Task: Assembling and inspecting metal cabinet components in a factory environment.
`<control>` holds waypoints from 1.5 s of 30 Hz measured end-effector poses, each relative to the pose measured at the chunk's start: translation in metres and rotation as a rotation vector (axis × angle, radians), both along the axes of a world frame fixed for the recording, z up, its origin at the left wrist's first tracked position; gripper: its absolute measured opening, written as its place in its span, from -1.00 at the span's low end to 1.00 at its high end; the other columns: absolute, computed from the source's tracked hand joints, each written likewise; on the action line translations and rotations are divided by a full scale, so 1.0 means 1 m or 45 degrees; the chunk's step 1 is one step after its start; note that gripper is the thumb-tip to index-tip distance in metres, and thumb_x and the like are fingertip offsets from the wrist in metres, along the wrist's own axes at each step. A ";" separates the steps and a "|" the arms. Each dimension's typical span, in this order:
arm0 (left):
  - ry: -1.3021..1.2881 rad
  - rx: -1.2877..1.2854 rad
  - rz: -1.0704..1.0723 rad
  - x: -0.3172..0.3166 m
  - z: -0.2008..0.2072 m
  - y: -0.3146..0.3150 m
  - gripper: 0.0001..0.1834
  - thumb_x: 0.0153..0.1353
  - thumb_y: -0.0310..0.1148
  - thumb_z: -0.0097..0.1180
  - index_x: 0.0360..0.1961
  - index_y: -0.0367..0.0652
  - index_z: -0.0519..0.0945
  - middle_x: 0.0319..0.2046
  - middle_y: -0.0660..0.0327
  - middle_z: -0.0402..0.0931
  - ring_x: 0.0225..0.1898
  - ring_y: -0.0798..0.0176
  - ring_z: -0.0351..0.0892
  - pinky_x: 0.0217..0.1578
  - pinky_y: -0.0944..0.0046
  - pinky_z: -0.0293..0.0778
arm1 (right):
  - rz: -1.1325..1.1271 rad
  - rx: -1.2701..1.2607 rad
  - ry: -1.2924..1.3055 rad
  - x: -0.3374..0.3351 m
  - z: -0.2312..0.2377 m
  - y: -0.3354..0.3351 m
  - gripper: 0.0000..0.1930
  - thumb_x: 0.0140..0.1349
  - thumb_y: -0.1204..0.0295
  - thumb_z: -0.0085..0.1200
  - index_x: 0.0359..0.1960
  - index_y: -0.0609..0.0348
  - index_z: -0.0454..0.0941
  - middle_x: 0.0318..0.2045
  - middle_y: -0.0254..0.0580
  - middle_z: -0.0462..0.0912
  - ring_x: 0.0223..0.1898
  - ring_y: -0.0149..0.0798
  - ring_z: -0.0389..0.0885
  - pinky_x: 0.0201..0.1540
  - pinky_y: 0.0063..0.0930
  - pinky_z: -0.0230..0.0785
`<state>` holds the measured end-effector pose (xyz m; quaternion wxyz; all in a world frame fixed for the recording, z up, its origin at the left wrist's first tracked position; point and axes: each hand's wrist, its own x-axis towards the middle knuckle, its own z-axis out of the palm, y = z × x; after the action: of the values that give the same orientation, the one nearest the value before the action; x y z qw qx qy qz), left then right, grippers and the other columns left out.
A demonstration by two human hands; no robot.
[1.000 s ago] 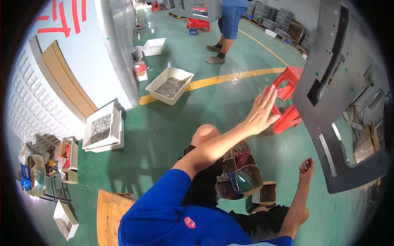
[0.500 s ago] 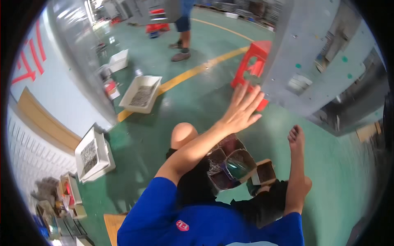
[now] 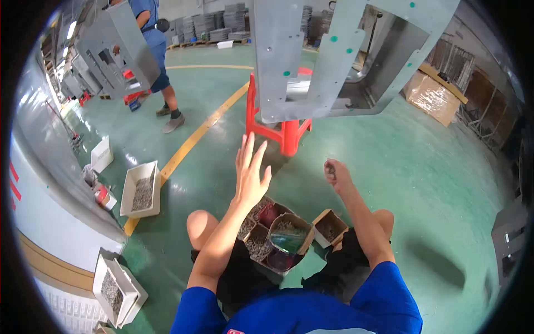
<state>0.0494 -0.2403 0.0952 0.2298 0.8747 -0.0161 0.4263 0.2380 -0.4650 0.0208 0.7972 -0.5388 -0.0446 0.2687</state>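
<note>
Left grip [image 3: 250, 185] spread apart, right grip [image 3: 340, 177] curled on small greyish pieces [image 3: 332, 168], too blurred to identify.
The grey metal housing [image 3: 334, 62] is beyond both, in front of the red stool [image 3: 289, 135]; probably heavy, stiff and smooth, best held by its broad outer frame, clear of cut edges.

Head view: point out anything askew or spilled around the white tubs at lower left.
The upper white tub looks slightly askew: it sits off-centre on the lower tub, whose edge shows along the right. I can't make out any clear spill beside them.
</note>
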 end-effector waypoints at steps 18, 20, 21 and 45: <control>-0.262 -2.419 -1.424 0.007 -0.074 0.012 -0.42 0.27 0.00 -0.33 0.08 -0.29 0.22 0.12 -0.06 0.20 0.22 -0.10 0.10 0.25 -0.06 -0.06 | -0.063 -0.689 -1.958 -0.154 0.058 0.172 -0.69 0.12 0.14 -0.09 -0.58 0.10 0.39 -0.59 -0.11 0.51 -0.52 0.00 0.49 -0.46 -0.15 0.27; -0.367 -2.266 -1.427 0.011 -0.085 0.025 -0.45 0.26 -0.02 -0.31 0.05 -0.29 0.25 0.12 -0.05 0.20 0.22 -0.09 0.09 0.26 -0.06 -0.08 | -0.078 -0.702 -2.088 -0.157 0.060 0.180 -0.70 0.12 0.13 -0.08 -0.57 0.09 0.40 -0.56 -0.13 0.51 -0.50 -0.02 0.50 -0.44 -0.16 0.27; -0.400 -2.204 -1.455 0.014 -0.087 0.027 -0.46 0.26 -0.04 -0.31 0.04 -0.30 0.26 0.11 -0.05 0.21 0.21 -0.08 0.11 0.25 -0.05 -0.06 | -0.003 -0.629 -2.080 -0.154 0.062 0.180 -0.72 0.09 0.18 -0.03 -0.57 0.14 0.41 -0.54 -0.13 0.50 -0.49 -0.02 0.49 -0.43 -0.19 0.28; -0.831 -2.415 -0.707 0.006 -0.008 0.152 -0.64 0.29 -0.09 -0.15 -0.53 -0.10 0.27 -0.71 0.36 0.13 -0.78 0.49 -0.02 -0.79 0.48 -0.12 | 0.654 -1.871 -1.910 0.041 -0.002 -0.034 -0.70 0.05 0.36 0.09 -0.21 0.25 0.41 -0.20 -0.02 0.43 -0.14 -0.02 0.43 -0.14 -0.25 0.31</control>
<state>0.0557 -0.0882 0.0871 0.8976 0.1426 0.0634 0.4122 0.2788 -0.4990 0.0188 -0.0317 -0.8868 -0.4610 -0.0096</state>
